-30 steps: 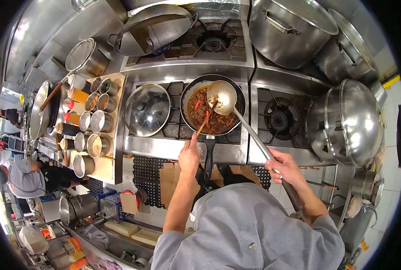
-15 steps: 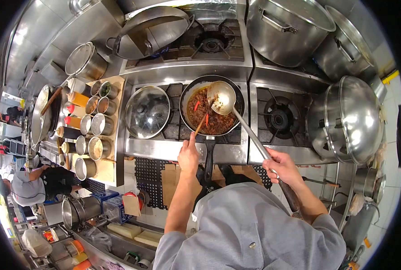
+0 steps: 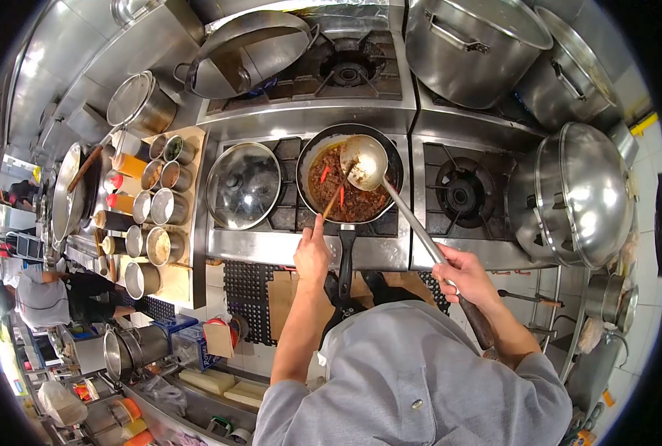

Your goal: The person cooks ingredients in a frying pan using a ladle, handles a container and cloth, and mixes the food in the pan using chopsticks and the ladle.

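My left hand (image 3: pixel 312 254) is closed around slim wooden chopsticks (image 3: pixel 334 199), whose tips reach the ladle's bowl; whether one or two sticks are there I cannot tell. In my right hand (image 3: pixel 466 275) is the long handle of a big metal ladle (image 3: pixel 412 212). The ladle's bowl, with bits of food in it, is over the far right part of a black frying pan (image 3: pixel 306 195). Dark brown minced food (image 3: pixel 360 202) in reddish oil, with red chilli pieces (image 3: pixel 342 196) on it, fills the pan. The pan's black handle points toward me, untouched.
Left of the pan sits a glass lid (image 3: pixel 243 186). Several metal containers (image 3: pixel 169 206) and sauce bottles stand on a board farther left. At right are a bare burner (image 3: pixel 463 187) and a large domed steel vessel (image 3: pixel 587 195). Stockpots (image 3: pixel 472 52) stand behind. Another person (image 3: pixel 44 299) works far left.
The chopsticks' tips have moved up against the ladle's bowl. The ladle has shifted very slightly left. The person at far left has moved a little.
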{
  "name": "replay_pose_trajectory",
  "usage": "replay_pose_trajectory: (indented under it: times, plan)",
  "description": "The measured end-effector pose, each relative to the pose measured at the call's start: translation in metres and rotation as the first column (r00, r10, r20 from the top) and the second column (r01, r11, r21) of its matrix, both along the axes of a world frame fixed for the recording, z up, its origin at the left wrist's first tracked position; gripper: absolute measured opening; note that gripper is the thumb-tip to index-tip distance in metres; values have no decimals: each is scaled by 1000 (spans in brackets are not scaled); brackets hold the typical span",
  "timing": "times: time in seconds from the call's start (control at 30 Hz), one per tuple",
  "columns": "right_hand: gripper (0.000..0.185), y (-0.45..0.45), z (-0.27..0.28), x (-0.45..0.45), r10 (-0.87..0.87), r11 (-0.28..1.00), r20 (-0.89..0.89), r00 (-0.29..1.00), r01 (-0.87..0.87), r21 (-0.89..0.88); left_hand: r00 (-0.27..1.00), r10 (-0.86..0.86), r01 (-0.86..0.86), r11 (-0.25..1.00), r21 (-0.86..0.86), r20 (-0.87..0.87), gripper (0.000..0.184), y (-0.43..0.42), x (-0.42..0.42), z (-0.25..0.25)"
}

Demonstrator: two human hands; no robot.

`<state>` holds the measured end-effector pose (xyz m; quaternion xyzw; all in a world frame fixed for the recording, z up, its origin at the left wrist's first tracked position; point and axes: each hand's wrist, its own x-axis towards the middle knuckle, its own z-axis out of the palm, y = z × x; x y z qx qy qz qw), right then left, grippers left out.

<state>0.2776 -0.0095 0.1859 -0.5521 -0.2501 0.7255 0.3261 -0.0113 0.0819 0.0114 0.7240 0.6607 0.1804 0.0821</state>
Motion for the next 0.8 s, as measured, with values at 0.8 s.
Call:
replay_pose_trajectory:
  times: [0.8]
  plan:
    - [52,-1,2,-4,34,999,68,997,-37,32,999,-40,42,995,-90,26,40,-24,-8,9]
